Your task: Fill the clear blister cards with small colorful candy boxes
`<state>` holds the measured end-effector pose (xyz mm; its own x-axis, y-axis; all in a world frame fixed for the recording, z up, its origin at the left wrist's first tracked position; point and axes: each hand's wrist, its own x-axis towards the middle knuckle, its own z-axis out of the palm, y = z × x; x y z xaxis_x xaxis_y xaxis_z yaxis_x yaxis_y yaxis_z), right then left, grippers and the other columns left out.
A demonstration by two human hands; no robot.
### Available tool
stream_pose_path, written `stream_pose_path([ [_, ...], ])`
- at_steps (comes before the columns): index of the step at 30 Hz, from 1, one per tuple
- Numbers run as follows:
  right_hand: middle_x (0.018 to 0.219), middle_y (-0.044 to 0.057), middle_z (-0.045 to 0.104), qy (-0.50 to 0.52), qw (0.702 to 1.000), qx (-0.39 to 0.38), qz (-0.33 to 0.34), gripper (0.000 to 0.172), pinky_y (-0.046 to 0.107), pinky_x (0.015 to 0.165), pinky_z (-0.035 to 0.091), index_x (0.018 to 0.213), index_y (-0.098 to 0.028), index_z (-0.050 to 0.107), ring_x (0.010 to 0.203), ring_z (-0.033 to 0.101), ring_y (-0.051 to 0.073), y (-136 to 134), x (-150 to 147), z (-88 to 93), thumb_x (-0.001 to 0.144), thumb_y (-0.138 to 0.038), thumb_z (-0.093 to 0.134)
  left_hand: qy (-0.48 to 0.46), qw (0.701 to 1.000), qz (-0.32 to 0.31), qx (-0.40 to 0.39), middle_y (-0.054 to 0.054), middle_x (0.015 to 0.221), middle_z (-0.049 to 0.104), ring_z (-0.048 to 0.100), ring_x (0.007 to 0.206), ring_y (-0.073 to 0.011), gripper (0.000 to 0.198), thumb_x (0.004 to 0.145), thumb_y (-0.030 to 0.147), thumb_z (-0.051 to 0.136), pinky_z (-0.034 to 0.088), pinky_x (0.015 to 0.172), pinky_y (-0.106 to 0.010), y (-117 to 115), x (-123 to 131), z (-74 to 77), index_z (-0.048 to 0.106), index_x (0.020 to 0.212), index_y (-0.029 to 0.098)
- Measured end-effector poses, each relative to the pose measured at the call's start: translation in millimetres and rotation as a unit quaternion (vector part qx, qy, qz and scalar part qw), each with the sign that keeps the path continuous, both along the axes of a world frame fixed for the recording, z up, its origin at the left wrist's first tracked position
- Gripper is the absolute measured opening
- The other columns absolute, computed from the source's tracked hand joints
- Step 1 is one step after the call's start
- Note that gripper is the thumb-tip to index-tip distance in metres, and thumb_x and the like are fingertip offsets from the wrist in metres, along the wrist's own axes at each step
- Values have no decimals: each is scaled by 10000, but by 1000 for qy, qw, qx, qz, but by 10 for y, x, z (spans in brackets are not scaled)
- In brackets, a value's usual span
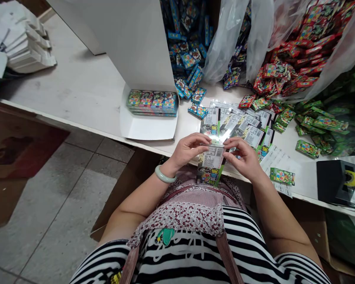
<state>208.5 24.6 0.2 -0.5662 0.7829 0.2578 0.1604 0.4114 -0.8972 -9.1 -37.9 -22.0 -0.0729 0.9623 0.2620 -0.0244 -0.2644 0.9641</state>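
My left hand (189,149) and my right hand (243,157) pinch the top edge of a clear plastic packet with a printed label (210,165), one at each side. It hangs upright over the table's front edge, before my apron. Just beyond my fingers, more labelled packets (239,123) lie fanned out and overlapping. Small blue boxes (197,111) rest by their far left corner. An open white carton (149,128) stands left of my left hand, with rows of small coloured boxes (152,99) stacked inside and its lid raised.
Heaps of blue boxes (192,59), red boxes (301,67) and green boxes (322,118) line the back, parted by plastic bags (225,39). A black tape dispenser (331,179) stands at right, near a sticker sheet (279,163). Folded white cartons (26,43) are stacked at far left.
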Motion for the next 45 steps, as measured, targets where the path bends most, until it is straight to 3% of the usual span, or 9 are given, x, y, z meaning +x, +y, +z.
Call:
stream_pose_path([
  [7, 810, 12, 669, -27, 997, -50, -49, 87, 287, 600, 494, 850, -217, 624, 705, 617, 151, 25, -165, 127, 830, -291, 667, 3, 996, 73, -50, -13, 798, 694, 636, 722, -116, 173, 824, 327, 773, 532, 666, -251, 45, 82, 75, 697, 831, 173],
  [11, 759, 9, 652, -64, 997, -33, -10, 97, 276, 581, 475, 766, -215, 622, 698, 607, 151, 79, -159, 147, 848, -263, 639, 20, 999, 27, -22, -22, 821, 690, 651, 769, -124, 199, 873, 350, 728, 539, 723, -266, 56, 22, 33, 676, 794, 174],
  [16, 955, 46, 681, -54, 998, 18, 31, 64, 289, 629, 533, 897, -235, 652, 847, 639, 177, 25, -56, 39, 884, -294, 675, 32, 999, -32, 13, -62, 969, 725, 685, 942, -162, 166, 879, 357, 738, 553, 848, -310, -9, -85, -122, 714, 930, 201],
  [23, 936, 55, 672, -45, 998, 45, -10, 42, 316, 643, 531, 904, -235, 639, 859, 632, 192, -94, -75, -159, 914, -272, 622, 42, 998, -48, 8, -41, 909, 709, 670, 869, -143, 154, 865, 353, 755, 549, 788, -285, 8, -97, -207, 724, 915, 211],
  [27, 941, 42, 671, -6, 999, 6, -45, 66, 308, 642, 532, 951, -245, 642, 854, 637, 184, -122, -105, -145, 904, -288, 627, 34, 999, -25, -9, -48, 967, 723, 686, 896, -153, 241, 844, 380, 771, 566, 783, -282, 17, -88, -68, 727, 1030, 233],
  [34, 982, 32, 652, 25, 997, 18, -73, 98, 340, 788, 549, 948, -263, 646, 968, 626, 184, -19, -78, 296, 933, -339, 586, 60, 996, 39, 60, -29, 919, 729, 686, 898, -173, 177, 803, 360, 806, 580, 797, -316, 151, 37, 380, 748, 923, 244],
  [40, 1100, 44, 684, -7, 998, -64, -4, 245, 313, 752, 555, 1153, -269, 664, 915, 652, 157, -5, 237, 10, 928, -322, 582, 68, 996, 55, -3, -12, 866, 713, 670, 827, -143, 101, 810, 278, 776, 559, 725, -270, 104, 85, 83, 713, 864, 221],
  [42, 1160, 59, 686, -25, 996, -67, -59, 341, 335, 792, 558, 1250, -273, 639, 950, 660, 170, 96, 567, -140, 919, -339, 591, 72, 994, 82, -1, -9, 874, 716, 668, 832, -147, 74, 819, 245, 764, 557, 714, -273, 87, 21, -33, 714, 872, 232],
  [45, 1048, 79, 707, -118, 952, -6, -283, 239, 385, 851, 533, 1072, -209, 721, 907, 651, 200, 366, 1247, -315, 894, -299, 588, 91, 992, 90, 8, 14, 864, 728, 667, 811, -160, 95, 800, 246, 784, 563, 674, -299, 108, -100, -147, 724, 870, 269],
])
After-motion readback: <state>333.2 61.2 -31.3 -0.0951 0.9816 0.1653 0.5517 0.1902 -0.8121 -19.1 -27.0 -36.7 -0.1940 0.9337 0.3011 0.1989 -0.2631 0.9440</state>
